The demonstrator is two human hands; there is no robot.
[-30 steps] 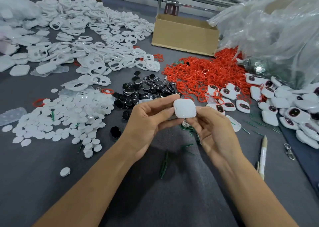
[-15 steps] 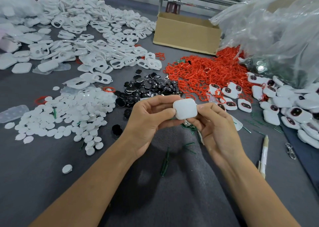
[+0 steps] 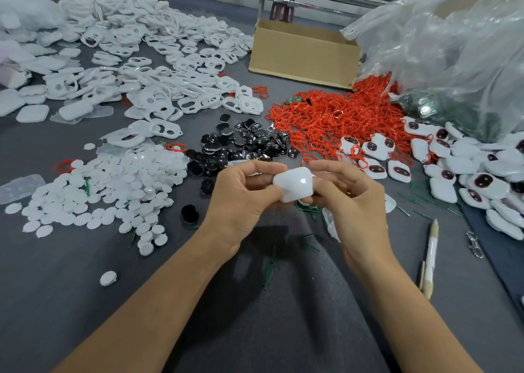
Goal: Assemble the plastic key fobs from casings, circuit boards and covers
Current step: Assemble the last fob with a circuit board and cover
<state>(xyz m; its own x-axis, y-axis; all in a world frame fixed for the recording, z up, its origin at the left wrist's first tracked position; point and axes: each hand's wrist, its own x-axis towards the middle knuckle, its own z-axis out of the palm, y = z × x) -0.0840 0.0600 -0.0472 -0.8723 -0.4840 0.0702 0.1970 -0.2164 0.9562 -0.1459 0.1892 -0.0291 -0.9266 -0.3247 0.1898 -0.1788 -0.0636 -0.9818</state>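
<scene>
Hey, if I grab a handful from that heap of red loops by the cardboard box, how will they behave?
Probably light and bendy: the red loops are thin, open rings. They'd likely come up tangled, since they lie interlaced in the heap. Strays shouldn't slide far on the grey cloth, which looks matte and felt-like.

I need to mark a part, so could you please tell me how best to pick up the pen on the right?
Pinch the pen across its mid-barrel from above: it lies flat on the grey felt, tip pointing away, with its right side free.
</scene>
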